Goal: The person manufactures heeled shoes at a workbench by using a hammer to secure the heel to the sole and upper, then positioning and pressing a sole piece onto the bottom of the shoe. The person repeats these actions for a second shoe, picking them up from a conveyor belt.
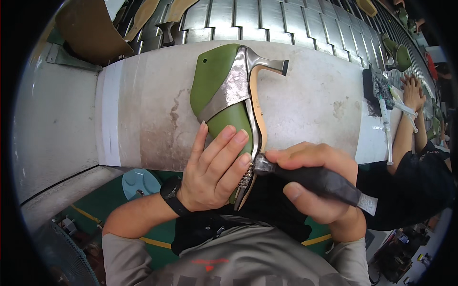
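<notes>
A high-heeled sandal [237, 82] lies on its side on the bench, fitted over a green last [214, 78]. It has a wide silver strap, a silver heel and a tan sole, with sparkling trim near the toe. My left hand [214, 174] grips its toe end, fingers across the green last; the thumb is hidden. My right hand [324, 178] is closed around a dark-handled tool [319, 182] with a blunt metal head. That head touches or nearly touches the sole edge near the toe, beside my left fingertips.
Behind the pale bench [310, 95] runs a slatted metal conveyor [267, 21] carrying shoe parts and another green last [397, 53]. Syringes [385, 126] lie at the bench's right end. A co-worker's hands [413, 93] are beyond them. A light-blue stool [141, 183] stands below left.
</notes>
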`<state>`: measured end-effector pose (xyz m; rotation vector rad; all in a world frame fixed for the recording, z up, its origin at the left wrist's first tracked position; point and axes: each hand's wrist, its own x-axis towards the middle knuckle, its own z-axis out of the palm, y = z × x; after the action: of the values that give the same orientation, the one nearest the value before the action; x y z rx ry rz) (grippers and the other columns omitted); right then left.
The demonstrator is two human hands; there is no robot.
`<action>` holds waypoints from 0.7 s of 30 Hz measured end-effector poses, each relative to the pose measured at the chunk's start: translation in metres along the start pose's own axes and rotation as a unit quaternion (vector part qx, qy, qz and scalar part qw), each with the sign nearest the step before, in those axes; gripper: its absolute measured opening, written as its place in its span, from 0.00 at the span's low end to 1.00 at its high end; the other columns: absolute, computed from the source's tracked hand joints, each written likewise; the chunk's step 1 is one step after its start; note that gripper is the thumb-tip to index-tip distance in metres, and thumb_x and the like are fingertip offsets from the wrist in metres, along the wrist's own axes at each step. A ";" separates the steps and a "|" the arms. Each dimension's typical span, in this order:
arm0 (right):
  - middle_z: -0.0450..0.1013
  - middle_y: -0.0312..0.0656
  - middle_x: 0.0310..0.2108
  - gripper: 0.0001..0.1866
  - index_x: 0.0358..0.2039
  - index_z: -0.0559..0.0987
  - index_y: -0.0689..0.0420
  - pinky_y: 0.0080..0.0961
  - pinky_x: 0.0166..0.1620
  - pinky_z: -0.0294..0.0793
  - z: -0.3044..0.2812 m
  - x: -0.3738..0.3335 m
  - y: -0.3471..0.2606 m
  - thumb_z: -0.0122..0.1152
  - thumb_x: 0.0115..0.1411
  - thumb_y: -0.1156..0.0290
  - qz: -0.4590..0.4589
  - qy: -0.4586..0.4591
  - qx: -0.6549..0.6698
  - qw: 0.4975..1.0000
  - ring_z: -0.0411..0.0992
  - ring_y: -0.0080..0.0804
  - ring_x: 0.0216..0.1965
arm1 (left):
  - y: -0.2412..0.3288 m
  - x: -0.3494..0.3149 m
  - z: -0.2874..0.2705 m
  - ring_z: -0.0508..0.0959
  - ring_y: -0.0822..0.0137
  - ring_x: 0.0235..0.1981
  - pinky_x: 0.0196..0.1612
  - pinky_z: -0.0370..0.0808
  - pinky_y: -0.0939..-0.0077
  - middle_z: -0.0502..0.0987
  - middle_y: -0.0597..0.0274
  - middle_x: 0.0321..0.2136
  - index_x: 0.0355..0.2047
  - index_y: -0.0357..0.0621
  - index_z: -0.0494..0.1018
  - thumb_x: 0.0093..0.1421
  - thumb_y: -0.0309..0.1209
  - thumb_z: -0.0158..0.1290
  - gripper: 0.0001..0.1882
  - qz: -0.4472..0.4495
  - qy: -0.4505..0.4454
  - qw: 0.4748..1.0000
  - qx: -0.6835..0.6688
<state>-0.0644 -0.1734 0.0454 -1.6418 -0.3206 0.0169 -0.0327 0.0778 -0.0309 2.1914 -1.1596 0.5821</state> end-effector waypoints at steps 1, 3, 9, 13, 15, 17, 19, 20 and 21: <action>0.85 0.52 0.44 0.17 0.44 0.82 0.65 0.33 0.50 0.85 0.001 0.003 -0.003 0.73 0.54 0.80 -0.002 -0.021 -0.034 0.999 0.86 0.43 0.46 | -0.001 0.000 0.000 0.73 0.45 0.67 0.71 0.62 0.29 0.72 0.44 0.65 0.63 0.43 0.66 0.69 0.29 0.55 0.23 -0.004 0.004 1.000 -0.003; 0.84 0.53 0.42 0.17 0.42 0.83 0.66 0.34 0.50 0.86 0.003 0.006 -0.012 0.75 0.50 0.79 -0.050 -0.043 -0.084 0.994 0.86 0.46 0.44 | 0.000 0.000 0.000 0.74 0.46 0.66 0.71 0.62 0.30 0.73 0.44 0.65 0.62 0.43 0.66 0.69 0.30 0.54 0.22 -0.002 0.003 1.000 -0.002; 0.84 0.51 0.40 0.17 0.39 0.84 0.67 0.35 0.49 0.87 0.023 0.004 -0.028 0.77 0.46 0.79 -0.069 -0.046 -0.166 0.983 0.85 0.45 0.41 | 0.001 0.001 -0.002 0.74 0.47 0.66 0.71 0.64 0.32 0.73 0.46 0.65 0.62 0.41 0.67 0.69 0.29 0.53 0.22 -0.010 0.000 1.000 -0.015; 0.84 0.52 0.41 0.18 0.39 0.84 0.67 0.34 0.50 0.87 0.032 -0.005 -0.030 0.77 0.45 0.79 -0.068 -0.047 -0.185 0.979 0.84 0.46 0.42 | 0.001 0.000 -0.001 0.74 0.47 0.66 0.71 0.64 0.32 0.73 0.46 0.65 0.62 0.40 0.67 0.70 0.28 0.52 0.21 -0.013 0.009 1.000 -0.024; 0.84 0.52 0.41 0.18 0.39 0.84 0.67 0.34 0.49 0.87 0.038 -0.011 -0.029 0.77 0.45 0.79 -0.074 -0.042 -0.190 0.978 0.84 0.45 0.43 | 0.001 -0.002 -0.001 0.74 0.47 0.66 0.71 0.64 0.32 0.73 0.45 0.64 0.62 0.40 0.67 0.70 0.28 0.53 0.22 -0.016 0.010 1.000 -0.024; 0.84 0.55 0.41 0.16 0.41 0.82 0.67 0.38 0.49 0.87 0.043 -0.016 -0.026 0.74 0.51 0.78 -0.096 -0.062 -0.181 0.977 0.85 0.52 0.43 | 0.001 -0.003 -0.001 0.74 0.47 0.66 0.71 0.64 0.32 0.73 0.45 0.65 0.62 0.39 0.66 0.69 0.27 0.53 0.22 -0.016 0.012 1.000 -0.023; 0.84 0.56 0.43 0.17 0.42 0.83 0.68 0.37 0.50 0.86 0.054 -0.025 -0.026 0.75 0.51 0.77 -0.112 -0.084 -0.189 0.972 0.85 0.51 0.43 | 0.001 -0.003 -0.001 0.74 0.47 0.66 0.71 0.64 0.32 0.73 0.45 0.65 0.62 0.39 0.66 0.69 0.27 0.53 0.22 -0.011 0.011 1.000 -0.019; 0.84 0.58 0.45 0.17 0.42 0.83 0.69 0.37 0.51 0.86 0.058 -0.029 -0.028 0.75 0.52 0.76 -0.101 -0.090 -0.177 0.975 0.85 0.53 0.46 | 0.000 -0.003 0.000 0.74 0.46 0.66 0.71 0.64 0.32 0.73 0.44 0.64 0.62 0.39 0.67 0.69 0.28 0.54 0.22 -0.011 0.016 1.000 -0.021; 0.84 0.58 0.45 0.17 0.42 0.83 0.69 0.37 0.51 0.86 0.057 -0.032 -0.028 0.75 0.52 0.76 -0.083 -0.082 -0.181 0.977 0.85 0.53 0.46 | 0.000 -0.002 0.001 0.74 0.45 0.66 0.71 0.64 0.32 0.74 0.43 0.64 0.62 0.39 0.67 0.69 0.28 0.54 0.23 -0.006 0.023 0.999 -0.023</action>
<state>-0.1122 -0.1229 0.0608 -1.9739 -0.6158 -0.0340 -0.0334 0.0786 -0.0330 2.1327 -1.1252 0.5918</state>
